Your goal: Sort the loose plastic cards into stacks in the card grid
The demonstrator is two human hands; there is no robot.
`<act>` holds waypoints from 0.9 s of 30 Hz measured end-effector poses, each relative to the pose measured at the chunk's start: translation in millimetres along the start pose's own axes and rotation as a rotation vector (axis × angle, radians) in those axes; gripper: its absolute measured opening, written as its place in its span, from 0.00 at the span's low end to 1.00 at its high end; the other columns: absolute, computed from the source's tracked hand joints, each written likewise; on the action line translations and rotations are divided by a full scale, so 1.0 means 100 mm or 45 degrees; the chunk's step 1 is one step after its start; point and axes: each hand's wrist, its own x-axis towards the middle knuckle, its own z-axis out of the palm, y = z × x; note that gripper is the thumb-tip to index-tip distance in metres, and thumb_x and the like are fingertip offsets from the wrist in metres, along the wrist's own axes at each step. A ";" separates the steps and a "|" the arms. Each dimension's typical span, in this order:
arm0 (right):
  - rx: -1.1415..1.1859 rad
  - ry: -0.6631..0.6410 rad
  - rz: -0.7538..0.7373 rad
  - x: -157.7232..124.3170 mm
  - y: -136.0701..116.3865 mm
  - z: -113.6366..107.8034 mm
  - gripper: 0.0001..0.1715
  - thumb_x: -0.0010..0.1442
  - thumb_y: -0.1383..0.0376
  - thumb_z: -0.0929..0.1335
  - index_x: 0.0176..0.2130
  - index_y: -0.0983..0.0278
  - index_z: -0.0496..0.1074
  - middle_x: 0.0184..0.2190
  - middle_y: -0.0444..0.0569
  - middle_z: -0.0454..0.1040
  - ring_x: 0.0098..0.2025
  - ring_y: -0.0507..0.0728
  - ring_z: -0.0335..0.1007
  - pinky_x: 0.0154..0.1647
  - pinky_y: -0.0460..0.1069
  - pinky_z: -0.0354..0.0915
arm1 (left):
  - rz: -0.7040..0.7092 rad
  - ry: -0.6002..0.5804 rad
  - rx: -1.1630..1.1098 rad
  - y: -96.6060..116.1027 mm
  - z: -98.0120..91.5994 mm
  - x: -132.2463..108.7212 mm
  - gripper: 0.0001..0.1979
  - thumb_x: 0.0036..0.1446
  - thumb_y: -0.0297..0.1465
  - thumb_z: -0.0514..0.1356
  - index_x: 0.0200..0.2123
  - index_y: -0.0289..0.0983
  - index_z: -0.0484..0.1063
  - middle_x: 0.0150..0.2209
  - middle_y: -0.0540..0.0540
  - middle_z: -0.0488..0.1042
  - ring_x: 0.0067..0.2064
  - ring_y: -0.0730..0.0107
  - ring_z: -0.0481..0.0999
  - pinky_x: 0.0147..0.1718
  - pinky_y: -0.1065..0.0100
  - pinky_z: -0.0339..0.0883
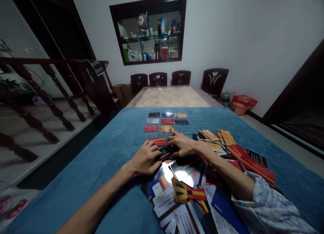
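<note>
A black card [165, 153] lies between my two hands at the far edge of a loose heap of plastic cards [167, 202]. My left hand [144, 158] has its curled fingers on the card's left end, with the thumb nearer to me. From the right, my right hand [182, 144] bends its fingers down onto the same card. A red card [157, 141] shows just beyond my fingers. Farther off, several cards lie apart in neat rows, among them a gold card [167, 129] and a white card [153, 121]. My right forearm covers part of the heap.
A blue cloth [111, 139] covers the near part of the table, and its far part shows a beige marble-like top [172, 95]. Yellow cards [211, 144] and long red cards [253, 163] spread to the right. Dark chairs [182, 78] stand behind; a wooden railing [50, 102] runs at left.
</note>
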 end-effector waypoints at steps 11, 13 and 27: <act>0.106 0.164 -0.056 0.04 0.09 0.01 0.17 0.54 0.72 0.69 0.42 0.58 0.81 0.35 0.48 0.79 0.44 0.60 0.65 0.49 0.55 0.62 | -0.040 0.369 -0.165 -0.15 0.07 -0.01 0.09 0.63 0.26 0.55 0.33 0.35 0.76 0.30 0.45 0.77 0.35 0.66 0.72 0.38 0.62 0.66; 0.118 0.187 -0.045 0.04 0.08 0.00 0.18 0.55 0.72 0.69 0.44 0.59 0.80 0.35 0.49 0.77 0.44 0.60 0.64 0.47 0.53 0.63 | -0.101 0.395 -0.192 -0.17 0.08 -0.01 0.09 0.63 0.26 0.55 0.33 0.35 0.76 0.31 0.45 0.77 0.35 0.67 0.72 0.38 0.63 0.68; -0.026 0.204 0.189 0.05 -0.04 0.00 0.23 0.57 0.71 0.68 0.53 0.63 0.70 0.46 0.56 0.72 0.45 0.60 0.70 0.48 0.53 0.63 | -0.229 0.390 -0.255 -0.27 0.21 -0.05 0.19 0.59 0.21 0.55 0.52 0.37 0.73 0.42 0.43 0.79 0.40 0.64 0.75 0.42 0.62 0.71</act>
